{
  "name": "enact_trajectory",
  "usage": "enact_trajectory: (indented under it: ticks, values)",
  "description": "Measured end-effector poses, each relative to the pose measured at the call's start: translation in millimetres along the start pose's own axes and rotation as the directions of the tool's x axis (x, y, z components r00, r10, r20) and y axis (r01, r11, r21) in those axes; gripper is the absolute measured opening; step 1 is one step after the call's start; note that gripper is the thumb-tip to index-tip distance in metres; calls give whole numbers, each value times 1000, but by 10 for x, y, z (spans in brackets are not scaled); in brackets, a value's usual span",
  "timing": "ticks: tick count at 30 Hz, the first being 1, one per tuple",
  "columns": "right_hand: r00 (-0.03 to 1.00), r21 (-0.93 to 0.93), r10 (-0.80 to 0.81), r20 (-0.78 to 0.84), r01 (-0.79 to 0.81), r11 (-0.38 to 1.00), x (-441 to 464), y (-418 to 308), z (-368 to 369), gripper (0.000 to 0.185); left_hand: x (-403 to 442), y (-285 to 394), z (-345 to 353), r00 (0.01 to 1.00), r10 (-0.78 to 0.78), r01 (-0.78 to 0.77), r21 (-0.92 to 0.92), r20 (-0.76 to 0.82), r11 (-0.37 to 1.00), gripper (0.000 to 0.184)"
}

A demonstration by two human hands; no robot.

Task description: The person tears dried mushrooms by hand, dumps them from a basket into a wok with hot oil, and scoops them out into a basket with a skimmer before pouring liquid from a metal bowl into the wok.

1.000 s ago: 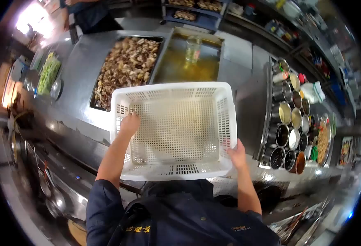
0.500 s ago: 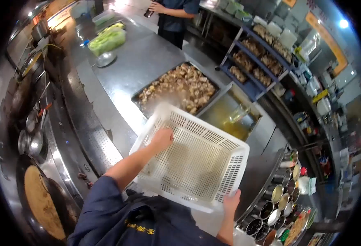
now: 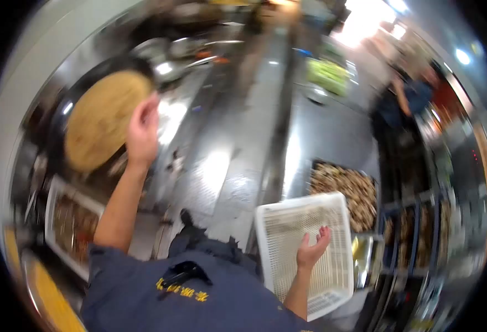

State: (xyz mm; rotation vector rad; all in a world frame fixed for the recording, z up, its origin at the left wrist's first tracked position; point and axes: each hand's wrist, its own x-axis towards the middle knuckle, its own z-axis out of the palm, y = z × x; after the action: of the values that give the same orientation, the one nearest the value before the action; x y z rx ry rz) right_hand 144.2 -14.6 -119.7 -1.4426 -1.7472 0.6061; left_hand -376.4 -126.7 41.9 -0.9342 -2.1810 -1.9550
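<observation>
"where's the left hand (image 3: 143, 133)?"
"by the dark wok (image 3: 113, 65) of tan contents (image 3: 102, 122); i can't tell if they touch."
"and the right hand (image 3: 312, 250)?"
"over the white basket (image 3: 279, 243), thumb out, brown chunks (image 3: 346, 191) just beyond."

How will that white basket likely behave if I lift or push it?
The white basket is probably light for its size, since it's perforated with holes all over. Its straight edges suggest it would stay fairly stiff. Being broad and boxy, it should slide rather than roll.
</observation>
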Motion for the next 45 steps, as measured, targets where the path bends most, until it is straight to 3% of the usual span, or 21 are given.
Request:
enact_trajectory:
  ticks: [1, 3, 6, 9, 12, 15, 17, 19, 21, 23, 25, 27, 29, 30, 31, 32, 33, 36, 39, 43, 45]
  values:
    - [998, 23, -57, 38, 57, 998, 110, -22, 202, 65, 70, -93, -273, 994, 65, -64, 6, -90, 998, 43]
    - [973, 67, -174, 152, 165, 984, 220, -165, 519, 59, -141, -232, -924, 986, -48, 68, 118, -161, 991, 61]
    - [907, 161, -319, 274, 284, 945, 290, -736, 903, 43, -857, -563, -1750, 945, -118, 216, 312, -307, 925, 59]
    - [821, 259, -400, 406, 316, 912, 136, -1078, 1202, 40, -1863, -1097, -2407, 823, -121, 465, 535, -555, 705, 63]
    - [736, 262, -408, 540, 313, 913, -31, -1228, 1428, 34, -2639, -1530, -2801, 512, -265, 793, 330, -817, 512, 74]
    - [622, 285, -511, 594, 430, 856, -246, -1305, 1723, 31, -2804, -1739, -3088, 400, -433, 897, 248, -808, 366, 99]
    - [545, 257, -516, 661, 481, 838, -461, -1623, 1814, 25, -2641, -1714, -3208, 397, -531, 905, 223, -749, 362, 113]
    - [452, 253, -545, 706, 558, 790, -639, -1850, 1976, 26, -2625, -1880, -3296, 431, -478, 895, 298, -765, 331, 116]
    - [384, 261, -563, 731, 606, 752, -844, -2184, 2142, 22, -2678, -2058, -3361, 440, -430, 848, 207, -788, 488, 117]
    - [293, 245, -502, 814, 610, 754, -1002, -2637, 2284, 20, -2756, -2187, -3408, 533, -316, 793, 332, -785, 511, 115]
    - [268, 233, -524, 809, 672, 703, -1131, -2799, 2522, 22, -2875, -2459, -3528, 513, -326, 614, 75, -794, 786, 109]
    - [243, 245, -534, 810, 687, 684, -1279, -3018, 2690, 23, -2665, -2265, -3556, 208, -486, 581, -293, -849, 759, 100]
    - [167, 302, -535, 828, 671, 677, -1413, -3160, 2837, 25, -2404, -2017, -3713, -114, -763, 398, -733, -637, 552, 81]
    - [141, 319, -528, 837, 658, 682, -1494, -3242, 2904, 26, -2393, -1954, -3890, 22, -949, 256, -916, -314, 309, 44]
    - [117, 332, -517, 848, 644, 690, -1565, -3320, 2960, 27, -2587, -2226, -4045, 130, -953, 285, -910, -275, 302, 18]
    - [63, 354, -508, 859, 644, 678, -1600, -3495, 2963, 27, -2348, -1858, -3994, 334, -925, 287, -915, -183, 285, 24]
    - [3, 382, -501, 866, 642, 665, -1651, -3682, 2954, 28, -2253, -1716, -3981, 374, -883, 366, -829, -285, 422, 28]
    - [-44, 559, -591, 806, 388, 733, -1835, -3971, 3042, 35, -2002, -1524, -3924, 296, -853, 342, -786, -430, 515, 31]
    - [-168, 772, -763, 625, 275, 572, -1908, -4433, 2930, 51, -1579, -1055, -3520, 215, -809, 328, -740, -548, 588, 30]
    - [-303, 821, -766, 568, 281, 498, -2078, -4752, 2940, 74, -1360, -1028, -3320, 629, -521, 308, -429, -578, 849, 24]
    - [-265, 754, -761, 592, 515, 407, -2183, -4780, 3014, 72, -1193, -986, -3213, 731, -442, 338, -287, -519, 896, 17]
